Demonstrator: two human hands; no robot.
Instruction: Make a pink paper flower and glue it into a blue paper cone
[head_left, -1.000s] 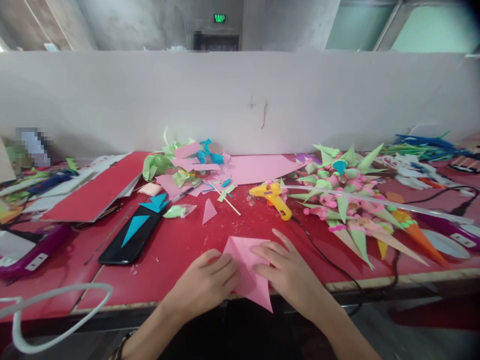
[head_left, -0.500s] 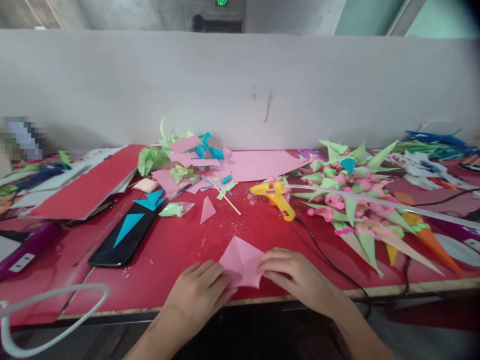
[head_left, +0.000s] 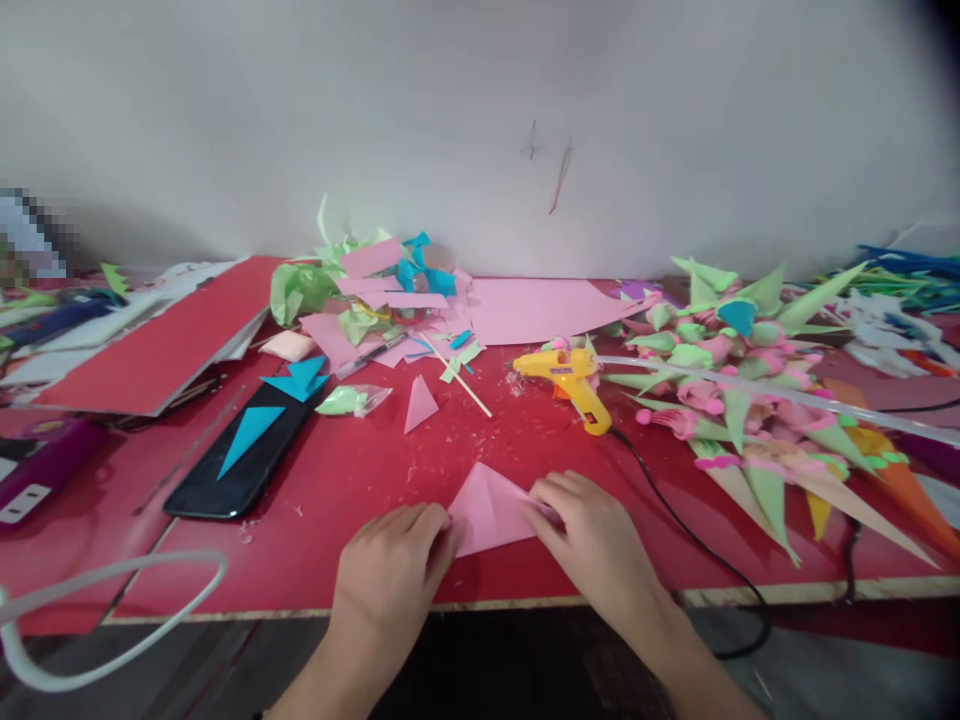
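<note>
Bkgd: pale partition (head_left: 420,150) is seen behind the work; a thin reddish loop (head_left: 561,180) is hung on it. Red table (head_left: 360,490) is strewn w/ craft matl. Clock is read w/ creased pink paper (head_left: 487,515) as centre, 12 = away from person.

Creased pink paper: laid close to table's near edge; far corner is pointed at approx. 12, centre crease visible. Its 9 side is pinched by L hand (head_left: 394,565), fingers curled in, thumb tucked close. Its 3 side is gripped likewise by R hand (head_left: 589,530), thumb against fingers, hand nearly closed. Contact under fingers partly hidden; pressure can't be told.

Surroundings: yellow glue gun (head_left: 574,388) is laid at 1, nozzle pointed to the 9 side, black cord (head_left: 675,515) trailed toward near edge. Small pink triangle (head_left: 421,405) is noted at 11; thin stick (head_left: 469,385) btwn 11 & 12. Black phone (head_left: 214,490), w/ blue paper pieces (head_left: 251,438) laid on top, is sited btwn 9 & 10. Scrap pile (head_left: 371,260) at 11; pile of paper cones (head_left: 739,400), mostly green/pink, at 2.
</note>
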